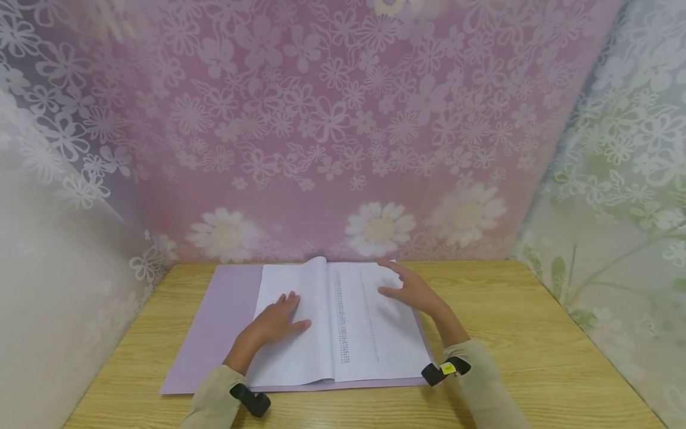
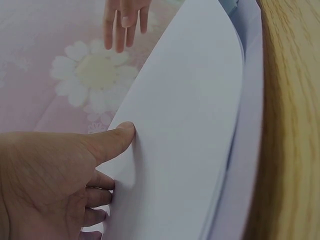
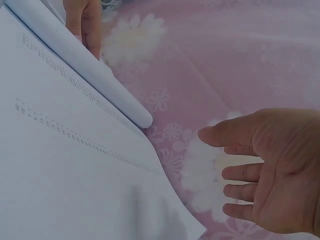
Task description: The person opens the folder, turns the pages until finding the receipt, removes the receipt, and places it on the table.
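Paper (image 2: pixel 185 115) looks blank at left wrist, printed at right — left hand (image 1: pixel 274 322) touching, right hand (image 1: pixel 419 291) hovering, both hands unclenched.

Lilac folder (image 1: pixel 220 316) open on wooden table (image 1: pixel 536 345); white pages (image 1: pixel 396 351), left bulging near middle, right bearing two printed columns (image 1: pixel 341 316).

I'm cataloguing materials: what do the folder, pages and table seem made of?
Folder: matte plastic or card, by its even lilac surface. Pages: probably matte paper, thin and bulging near the middle. Table: wood or wood-look laminate, low sheen, by its grain.
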A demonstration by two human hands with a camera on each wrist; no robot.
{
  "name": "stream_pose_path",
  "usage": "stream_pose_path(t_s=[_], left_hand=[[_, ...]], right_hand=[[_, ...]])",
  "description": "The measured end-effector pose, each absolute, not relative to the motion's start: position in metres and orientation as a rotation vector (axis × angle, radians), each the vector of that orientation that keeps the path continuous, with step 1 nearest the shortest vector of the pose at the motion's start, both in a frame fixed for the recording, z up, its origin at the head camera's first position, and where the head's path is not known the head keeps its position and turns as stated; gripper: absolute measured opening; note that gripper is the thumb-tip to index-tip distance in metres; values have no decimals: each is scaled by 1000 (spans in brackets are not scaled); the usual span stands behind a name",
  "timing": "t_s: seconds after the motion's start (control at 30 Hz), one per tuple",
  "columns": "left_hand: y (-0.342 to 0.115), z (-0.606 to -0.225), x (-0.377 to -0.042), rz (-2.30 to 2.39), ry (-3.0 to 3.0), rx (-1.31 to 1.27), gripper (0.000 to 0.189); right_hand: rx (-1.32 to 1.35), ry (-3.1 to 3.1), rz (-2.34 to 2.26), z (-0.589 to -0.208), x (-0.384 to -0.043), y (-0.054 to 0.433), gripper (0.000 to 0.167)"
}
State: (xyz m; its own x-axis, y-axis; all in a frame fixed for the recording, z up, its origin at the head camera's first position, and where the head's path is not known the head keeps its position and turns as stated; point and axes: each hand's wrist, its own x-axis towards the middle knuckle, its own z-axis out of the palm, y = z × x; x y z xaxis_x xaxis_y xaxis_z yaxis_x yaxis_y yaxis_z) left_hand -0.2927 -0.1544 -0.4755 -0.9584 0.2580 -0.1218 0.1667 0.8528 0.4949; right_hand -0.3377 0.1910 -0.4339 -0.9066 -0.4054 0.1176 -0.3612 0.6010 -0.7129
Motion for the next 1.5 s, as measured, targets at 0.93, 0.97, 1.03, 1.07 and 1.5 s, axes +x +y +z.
stream_pose_path(t_s=[0.93,0.97,1.03,1.07,1.5], left_hand=[[-154,-477,-293,739,2865,366,81],[-154,-477,-293,737,2866,366,81],[-154,-477,-293,736,2866,364,81],[-154,-477,-293,735,2865,362,81],[-154,-479,-294,730,2865,337,82]], right_hand=[[-424,2781,-1160,-476,-364,218,70],[-409,2785,-1145,-477,-365,218,70],[-383,2794,-1113,-479,-365,219,71],[-373,2793,-1107,-480,-365,219,71],[-366,2784,-1098,-480,-366,219,73]])
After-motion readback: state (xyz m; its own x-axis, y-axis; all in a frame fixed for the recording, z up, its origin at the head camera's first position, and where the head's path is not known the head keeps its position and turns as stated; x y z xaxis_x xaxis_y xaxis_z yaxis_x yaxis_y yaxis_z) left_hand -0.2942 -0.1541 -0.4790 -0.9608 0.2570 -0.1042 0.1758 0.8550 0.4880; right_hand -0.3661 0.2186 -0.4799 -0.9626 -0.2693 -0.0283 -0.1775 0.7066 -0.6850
